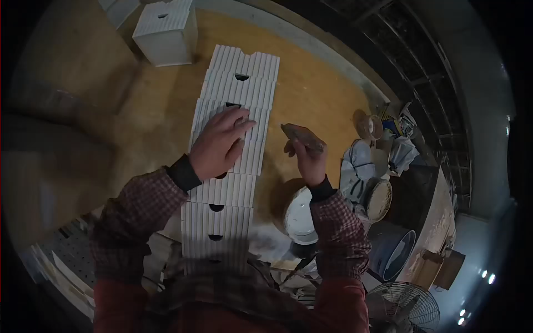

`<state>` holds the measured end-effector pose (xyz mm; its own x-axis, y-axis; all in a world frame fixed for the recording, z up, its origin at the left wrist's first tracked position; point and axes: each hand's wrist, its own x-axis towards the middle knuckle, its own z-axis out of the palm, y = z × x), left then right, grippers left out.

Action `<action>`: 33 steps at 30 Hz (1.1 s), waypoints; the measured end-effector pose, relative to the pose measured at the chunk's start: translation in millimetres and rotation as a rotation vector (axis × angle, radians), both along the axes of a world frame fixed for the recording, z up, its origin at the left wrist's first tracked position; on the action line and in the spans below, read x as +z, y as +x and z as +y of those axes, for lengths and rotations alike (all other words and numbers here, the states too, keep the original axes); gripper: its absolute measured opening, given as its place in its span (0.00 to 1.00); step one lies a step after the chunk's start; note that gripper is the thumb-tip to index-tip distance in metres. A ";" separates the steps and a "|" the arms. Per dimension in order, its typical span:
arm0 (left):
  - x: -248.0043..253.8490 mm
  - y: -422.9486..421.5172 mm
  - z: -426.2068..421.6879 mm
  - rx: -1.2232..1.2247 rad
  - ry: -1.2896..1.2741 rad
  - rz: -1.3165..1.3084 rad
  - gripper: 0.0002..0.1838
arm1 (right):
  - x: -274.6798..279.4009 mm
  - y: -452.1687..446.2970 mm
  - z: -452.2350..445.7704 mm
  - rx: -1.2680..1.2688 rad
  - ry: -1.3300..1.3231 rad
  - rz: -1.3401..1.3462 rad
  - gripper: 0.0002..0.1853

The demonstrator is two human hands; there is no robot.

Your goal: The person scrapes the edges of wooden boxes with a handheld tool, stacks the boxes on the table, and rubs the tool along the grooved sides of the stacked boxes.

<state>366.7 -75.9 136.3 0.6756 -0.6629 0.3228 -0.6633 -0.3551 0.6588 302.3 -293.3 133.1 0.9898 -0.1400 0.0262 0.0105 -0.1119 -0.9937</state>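
Observation:
A row of white ribbed boxes with half-round dark notches runs away from my body across the table. My left hand lies over the middle of this row, fingers stretched forward near one of the notches. To the right of the row, my right hand is closed around a dark, flat, pointed tool; its exact kind is too dim to make out. The tool's tip points left toward the boxes and is apart from them. Beneath my right wrist stands a white bucket, partly hidden by the sleeve.
Another white ribbed box stands at the back left of the wooden table. On the right are a round tub, bags and a dark blue bin. A wire-caged fan is at the lower right.

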 end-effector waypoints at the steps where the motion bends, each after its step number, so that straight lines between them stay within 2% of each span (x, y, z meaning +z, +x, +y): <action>1: -0.6 -3.6 1.3 0.009 0.016 -0.023 0.22 | -3.9 -1.1 2.5 -0.004 -0.062 0.046 0.12; 2: -1.0 -5.9 1.4 0.017 0.031 -0.052 0.22 | -7.3 0.1 3.7 0.000 -0.066 0.049 0.12; 4: -3.1 -7.2 1.7 0.014 0.052 -0.063 0.22 | -6.5 3.8 9.1 0.061 -0.338 -0.268 0.16; 5: -2.7 -7.7 2.3 0.023 0.055 -0.063 0.21 | -2.0 1.0 11.7 0.086 -0.263 -0.107 0.20; 7: -2.4 -7.8 1.9 0.030 0.112 -0.103 0.21 | -3.2 4.2 8.8 0.101 -0.515 -0.290 0.20; 8: -1.1 -7.6 1.1 0.034 0.114 -0.098 0.21 | -10.3 3.6 5.7 0.112 -0.411 -0.183 0.21; 9: -1.0 -7.3 -0.4 0.038 0.096 -0.127 0.21 | -7.0 4.5 5.5 0.116 -0.413 -0.180 0.21; 12: 0.2 -7.4 -0.6 0.038 0.128 -0.124 0.22 | 1.1 7.0 4.1 0.210 -0.783 -0.338 0.24; 13: -0.9 -5.8 -0.3 0.039 0.142 -0.145 0.22 | 0.9 6.4 3.3 0.212 -0.784 -0.338 0.24; 15: 0.6 -6.3 -0.9 0.043 0.166 -0.178 0.23 | -3.7 4.4 2.7 0.264 -1.192 -0.457 0.26; 16: -0.3 -6.2 -0.7 0.037 0.150 -0.148 0.22 | -4.1 3.6 2.2 0.278 -1.273 -0.488 0.28; 18: 4.6 -6.3 -1.2 0.031 0.217 -0.156 0.24 | 7.2 4.7 1.3 0.297 -1.205 -0.468 0.27; 21: 2.0 -9.9 -5.0 0.051 0.189 -0.175 0.25 | 4.4 6.4 -0.9 0.219 -1.037 -0.413 0.25; 22: 2.0 -10.1 -2.6 0.035 0.203 -0.114 0.25 | -1.1 5.7 -3.5 0.273 -1.072 -0.388 0.25; 27: 0.9 -11.2 -2.9 0.035 0.209 -0.146 0.26 | -0.2 5.0 -3.4 0.300 -1.194 -0.484 0.26; 31: 0.7 -10.2 -4.2 0.025 0.191 -0.109 0.26 | 0.0 12.5 -8.0 0.215 -0.765 -0.383 0.21; 33: 1.2 -11.2 -4.7 0.042 0.205 -0.134 0.26 | 1.9 18.8 -8.8 0.258 -0.724 -0.328 0.22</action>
